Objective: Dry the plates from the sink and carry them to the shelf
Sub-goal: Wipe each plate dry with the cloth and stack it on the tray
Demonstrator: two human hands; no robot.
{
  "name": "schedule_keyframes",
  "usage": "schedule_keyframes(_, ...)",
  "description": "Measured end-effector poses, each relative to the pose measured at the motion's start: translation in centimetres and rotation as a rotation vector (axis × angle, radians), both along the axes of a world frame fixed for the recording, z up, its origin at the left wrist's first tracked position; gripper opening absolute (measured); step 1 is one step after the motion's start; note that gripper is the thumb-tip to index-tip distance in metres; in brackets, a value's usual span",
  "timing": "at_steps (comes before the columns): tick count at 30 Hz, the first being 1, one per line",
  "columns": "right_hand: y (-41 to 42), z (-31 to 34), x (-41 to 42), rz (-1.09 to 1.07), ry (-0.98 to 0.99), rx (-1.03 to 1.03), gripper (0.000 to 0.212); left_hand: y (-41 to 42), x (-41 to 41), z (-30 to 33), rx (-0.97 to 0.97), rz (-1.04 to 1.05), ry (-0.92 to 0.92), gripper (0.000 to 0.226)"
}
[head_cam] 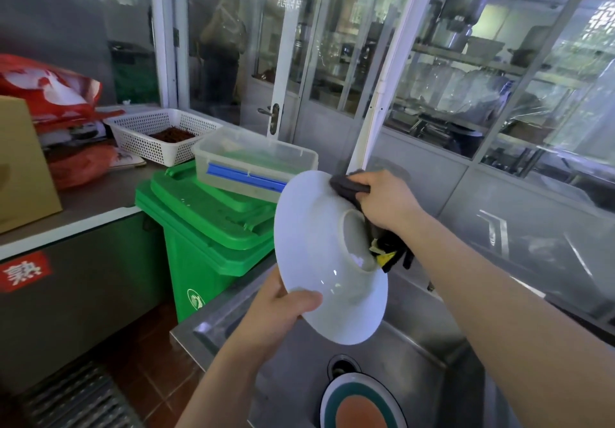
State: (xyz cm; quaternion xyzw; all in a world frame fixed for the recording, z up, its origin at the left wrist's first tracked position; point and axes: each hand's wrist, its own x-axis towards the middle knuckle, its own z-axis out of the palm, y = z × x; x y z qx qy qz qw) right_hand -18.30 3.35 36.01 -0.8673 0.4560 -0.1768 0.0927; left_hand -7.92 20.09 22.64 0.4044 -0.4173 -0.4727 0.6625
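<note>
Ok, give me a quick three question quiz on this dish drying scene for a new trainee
1. True or false: the white plate rests flat in the sink.
2. Which hand presses the dark cloth on the plate? A left hand, B right hand.
3. What stands on the green bin?

Key: 1 false, it is held up tilted. 2 B. 3 a clear plastic box.
</note>
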Motion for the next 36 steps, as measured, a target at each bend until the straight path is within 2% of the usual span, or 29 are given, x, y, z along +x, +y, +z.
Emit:
schedule_keyframes(4, 3.9, -0.4, 1.1, 0.382, 0.06, -0.263, 0.043, -0.1, 0.2, -0.6, 0.01, 0.042, 0.016, 0.04)
schedule_keyframes(8, 5.6, -0.3, 0.6, 0.623, 0.067, -0.234, 0.042, -0.1, 0.5, -1.0, 0.022, 0.08, 0.058, 0.044)
schedule_keyframes(10, 4.5, -0.2, 0.6, 0.544, -0.002, -0.211, 0.041, 0.0, 0.6, -0.9, 0.012, 0.068, 0.032, 0.042)
schedule_keyframes(14, 0.8, -0.1, 0.8, 0.065, 0.001, 0.004, 0.037, 0.3, 0.4, -0.6, 0.0, 0.001, -0.016, 0.042)
schedule_keyframes(17, -0.5, 0.5, 1.2, -0.1, 0.021, 0.076, 0.027, 0.4, 0.1, -0.5, -0.017, -0.043, -0.038, 0.048)
schedule_keyframes(19, -0.1, 0.8, 2.0, -0.096, 0.019, 0.033, 0.026, 0.5, 0.0, -0.4, -0.041, -0.058, -0.073, 0.048)
schedule_keyframes(21, 1.4, 1.0, 2.8, -0.006, -0.022, -0.044, 0.029, 0.4, 0.2, -0.4, -0.049, -0.058, -0.074, 0.047)
schedule_keyframes(24, 5.0, 0.7, 3.5, 0.277, -0.017, -0.179, 0.042, 0.1, 0.4, -0.9, -0.037, -0.019, -0.019, 0.044)
schedule_keyframes(28, 8.6, -0.6, 3.0, 0.557, 0.017, -0.248, 0.045, -0.2, 0.8, -1.3, -0.022, 0.057, 0.03, 0.041)
schedule_keyframes(30, 7.9, -0.3, 2.7, 0.546, -0.012, -0.239, 0.045, 0.0, 0.9, -1.0, -0.027, 0.075, -0.006, 0.038)
schedule_keyframes(34, 4.3, 0.7, 3.2, 0.206, 0.018, -0.215, 0.045, 0.1, 0.4, -0.5, -0.037, 0.039, -0.051, 0.042)
schedule_keyframes(36, 4.3, 0.3, 3.5, 0.196, 0.036, -0.235, 0.046, 0.1, 0.1, -0.7, -0.032, 0.034, -0.045, 0.044)
